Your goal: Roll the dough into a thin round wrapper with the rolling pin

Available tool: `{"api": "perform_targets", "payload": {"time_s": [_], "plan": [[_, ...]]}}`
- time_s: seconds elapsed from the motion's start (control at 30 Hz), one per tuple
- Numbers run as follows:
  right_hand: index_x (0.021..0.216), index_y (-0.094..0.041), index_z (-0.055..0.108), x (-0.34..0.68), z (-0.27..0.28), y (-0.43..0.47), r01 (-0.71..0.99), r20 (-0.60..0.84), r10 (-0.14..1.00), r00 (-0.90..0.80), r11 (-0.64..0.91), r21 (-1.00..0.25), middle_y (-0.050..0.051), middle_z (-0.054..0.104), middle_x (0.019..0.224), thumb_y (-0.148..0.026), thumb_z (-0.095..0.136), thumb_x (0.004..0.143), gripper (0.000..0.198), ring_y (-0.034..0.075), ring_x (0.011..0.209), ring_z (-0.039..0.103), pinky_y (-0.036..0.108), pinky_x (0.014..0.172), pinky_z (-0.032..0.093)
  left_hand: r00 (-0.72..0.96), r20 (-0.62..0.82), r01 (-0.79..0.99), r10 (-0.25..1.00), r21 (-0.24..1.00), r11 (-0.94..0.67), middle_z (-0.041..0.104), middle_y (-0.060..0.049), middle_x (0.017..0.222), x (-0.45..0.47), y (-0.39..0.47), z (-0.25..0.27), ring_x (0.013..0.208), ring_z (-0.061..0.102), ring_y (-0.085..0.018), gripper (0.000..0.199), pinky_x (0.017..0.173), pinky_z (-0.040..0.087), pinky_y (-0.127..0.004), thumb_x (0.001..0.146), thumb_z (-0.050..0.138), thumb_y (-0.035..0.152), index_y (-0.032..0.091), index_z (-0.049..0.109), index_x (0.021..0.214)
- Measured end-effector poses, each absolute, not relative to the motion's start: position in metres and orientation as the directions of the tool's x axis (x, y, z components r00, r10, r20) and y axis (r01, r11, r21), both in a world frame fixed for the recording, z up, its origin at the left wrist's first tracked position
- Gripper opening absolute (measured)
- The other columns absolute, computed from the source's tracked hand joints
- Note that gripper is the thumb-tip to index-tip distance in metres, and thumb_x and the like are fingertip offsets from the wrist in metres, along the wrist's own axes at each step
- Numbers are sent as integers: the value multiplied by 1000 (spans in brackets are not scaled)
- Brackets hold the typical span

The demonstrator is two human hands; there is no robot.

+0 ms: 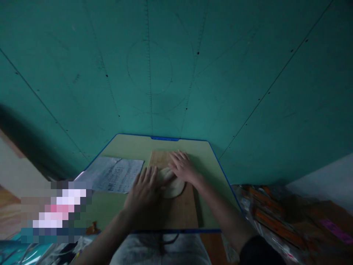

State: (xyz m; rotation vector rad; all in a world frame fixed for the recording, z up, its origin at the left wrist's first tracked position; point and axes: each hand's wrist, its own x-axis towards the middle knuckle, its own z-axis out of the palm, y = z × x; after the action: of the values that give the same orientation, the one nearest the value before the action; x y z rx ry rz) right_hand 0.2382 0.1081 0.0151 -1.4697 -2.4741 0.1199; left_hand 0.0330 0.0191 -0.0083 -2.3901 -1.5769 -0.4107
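Observation:
A pale, round, flat piece that looks like dough (173,188) lies on a wooden board (176,213). My left hand (145,187) rests at its left edge, palm down, with the fingers stretched forward and slightly apart; the thumb reaches towards the dough. Across the dough's upper right edge lies my right hand (182,167), fingers extended over the far part of the board. Both hands cover parts of the dough's rim. Neither has its fingers wrapped round anything.
The board lies on a small pale table (212,184) with a blue edge. Left of the board is a creased sheet of paper (118,176) with writing. A green wall (165,73) rises behind the table. Plastic-wrapped packages (270,217) are piled at the right.

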Motion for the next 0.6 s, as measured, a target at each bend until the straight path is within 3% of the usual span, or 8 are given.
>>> {"api": "perform_targets", "payload": {"time_s": [0.1, 0.23, 0.33, 0.43, 0.6], "plan": [[146, -12, 51, 214, 27, 126, 886, 123, 908, -401, 419, -200, 15, 44, 156, -40, 41, 105, 51, 30, 149, 32, 51, 123, 18, 324, 322, 945, 890, -65, -320, 61, -24, 137, 6, 51, -3, 132, 55, -37, 58, 101, 50, -54, 100, 33, 49, 10, 51, 139], [134, -14, 62, 231, 21, 102, 858, 140, 885, -444, 465, -219, 16, 51, 150, -38, 39, 105, 44, 29, 147, 35, 52, 122, 24, 404, 382, 910, 831, -79, -406, 64, -21, 134, 14, 30, -13, 131, 56, -35, 53, 103, 49, -51, 102, 29, 45, 12, 49, 139], [142, -13, 55, 266, 7, 59, 814, 250, 850, -465, 521, -258, 17, 48, 153, -38, 41, 104, 48, 29, 149, 32, 52, 120, 29, 391, 482, 911, 785, -80, -404, 55, -27, 143, 40, -15, -23, 136, 51, -37, 62, 106, 48, -50, 101, 32, 47, 4, 42, 144], [150, -13, 45, 291, -3, 31, 812, 301, 830, -470, 540, -222, 17, 40, 158, -40, 42, 103, 54, 28, 151, 26, 54, 122, 27, 404, 537, 897, 740, -72, -437, 47, -28, 151, 56, -40, -25, 143, 43, -38, 70, 111, 44, -51, 99, 35, 51, 2, 36, 148], [153, -8, 40, 271, 0, 64, 830, 253, 845, -472, 522, -197, 19, 34, 161, -50, 38, 103, 65, 30, 152, 24, 54, 123, 21, 350, 421, 929, 837, -44, -366, 56, -23, 143, 36, 10, -13, 137, 49, -39, 64, 108, 45, -54, 98, 38, 56, 9, 50, 140]]}}
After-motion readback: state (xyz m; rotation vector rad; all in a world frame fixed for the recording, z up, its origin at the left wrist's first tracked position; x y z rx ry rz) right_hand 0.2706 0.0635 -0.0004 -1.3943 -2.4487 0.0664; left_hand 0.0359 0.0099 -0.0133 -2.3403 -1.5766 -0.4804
